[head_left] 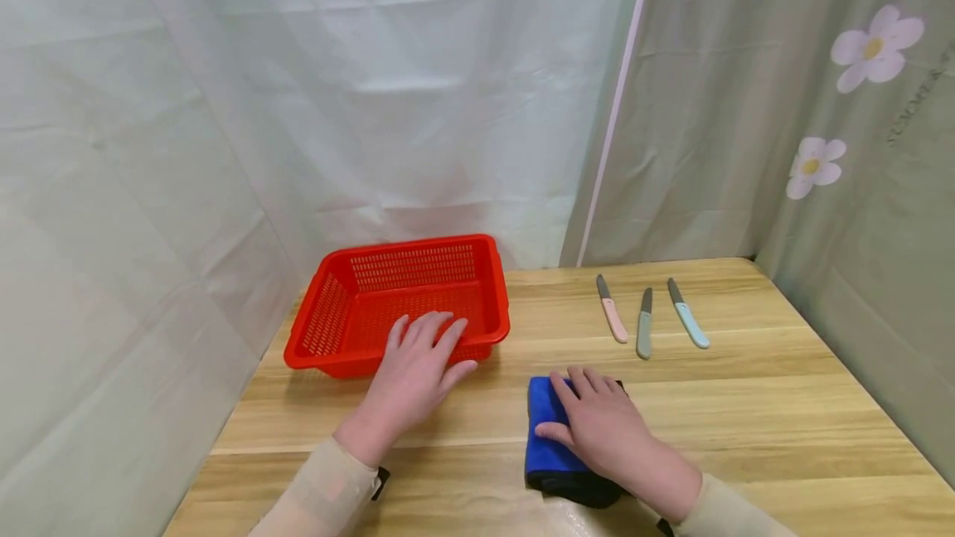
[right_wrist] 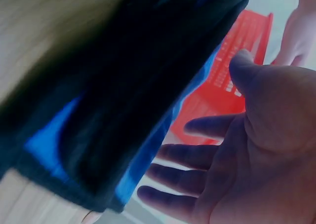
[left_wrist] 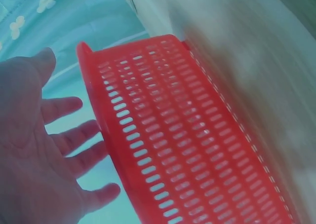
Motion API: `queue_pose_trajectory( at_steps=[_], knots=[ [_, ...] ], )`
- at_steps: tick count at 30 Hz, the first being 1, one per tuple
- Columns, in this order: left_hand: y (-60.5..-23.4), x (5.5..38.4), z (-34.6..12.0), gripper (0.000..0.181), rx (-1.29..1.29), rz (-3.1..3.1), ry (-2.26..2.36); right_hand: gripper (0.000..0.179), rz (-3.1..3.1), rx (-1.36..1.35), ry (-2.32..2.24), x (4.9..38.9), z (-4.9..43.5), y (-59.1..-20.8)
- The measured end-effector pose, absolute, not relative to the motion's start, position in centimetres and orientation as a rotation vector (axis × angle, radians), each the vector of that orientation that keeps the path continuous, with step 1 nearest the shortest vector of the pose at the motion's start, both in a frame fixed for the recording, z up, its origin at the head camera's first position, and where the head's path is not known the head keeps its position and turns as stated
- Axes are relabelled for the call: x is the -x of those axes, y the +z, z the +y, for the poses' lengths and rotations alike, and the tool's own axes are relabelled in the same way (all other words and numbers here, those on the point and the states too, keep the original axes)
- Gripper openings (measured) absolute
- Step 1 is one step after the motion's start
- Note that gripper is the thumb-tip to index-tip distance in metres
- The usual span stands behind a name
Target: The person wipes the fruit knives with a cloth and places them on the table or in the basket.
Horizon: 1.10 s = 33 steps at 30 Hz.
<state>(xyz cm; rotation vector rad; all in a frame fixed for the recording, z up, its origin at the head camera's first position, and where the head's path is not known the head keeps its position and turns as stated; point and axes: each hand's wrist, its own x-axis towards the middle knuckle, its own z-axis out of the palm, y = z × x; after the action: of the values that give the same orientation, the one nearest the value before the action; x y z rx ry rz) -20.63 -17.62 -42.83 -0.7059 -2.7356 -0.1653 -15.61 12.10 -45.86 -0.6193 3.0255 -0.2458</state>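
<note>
My left hand [head_left: 414, 375] reaches over the near rim of a red plastic basket [head_left: 414, 268], fingers spread and slightly bent. In the left wrist view, its fingertips come right at the rim of the slotted basket wall [left_wrist: 173, 135], with the thumb held apart. My right hand [head_left: 604, 429] lies over a folded cloth [head_left: 552, 458], blue on top and black along its near edge. The right wrist view shows the cloth's folded black and blue layers [right_wrist: 113, 100], the fingers nearly straight beside them. The hand hides the cloth's right part. Neither hand grips anything.
Three small knives lie at the back right of the wooden table [head_left: 761, 404]: a pink-handled knife [head_left: 613, 317], a grey-green-handled knife [head_left: 644, 330] and a light-blue-handled knife [head_left: 690, 321]. Pale curtains [head_left: 448, 106] hang behind the table and along both sides.
</note>
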Motion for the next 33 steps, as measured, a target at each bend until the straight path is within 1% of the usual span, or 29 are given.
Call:
queue_pose_trajectory(
  at_steps=[10, 21, 24, 33],
  knots=[
    [-42.4, 19.8, -16.7, 0.074, 0.647, -2.783, -0.132, 0.090, 2.996, 0.552, -0.101, 15.6, 9.4, -46.4],
    [-42.4, 19.4, -16.3, 0.071, 0.671, -2.744, -0.122, 0.098, 3.008, 0.499, -0.058, 15.9, 8.6, -47.4],
    [-42.5, 19.4, -16.1, 0.071, 0.678, -2.737, -0.127, 0.094, 2.981, 0.496, -0.041, 16.0, 8.7, -47.2],
    [-42.3, 19.5, -15.4, 0.069, 0.709, -2.686, -0.140, 0.073, 3.049, 0.573, -0.020, 15.8, 9.6, -46.9]
  ],
)
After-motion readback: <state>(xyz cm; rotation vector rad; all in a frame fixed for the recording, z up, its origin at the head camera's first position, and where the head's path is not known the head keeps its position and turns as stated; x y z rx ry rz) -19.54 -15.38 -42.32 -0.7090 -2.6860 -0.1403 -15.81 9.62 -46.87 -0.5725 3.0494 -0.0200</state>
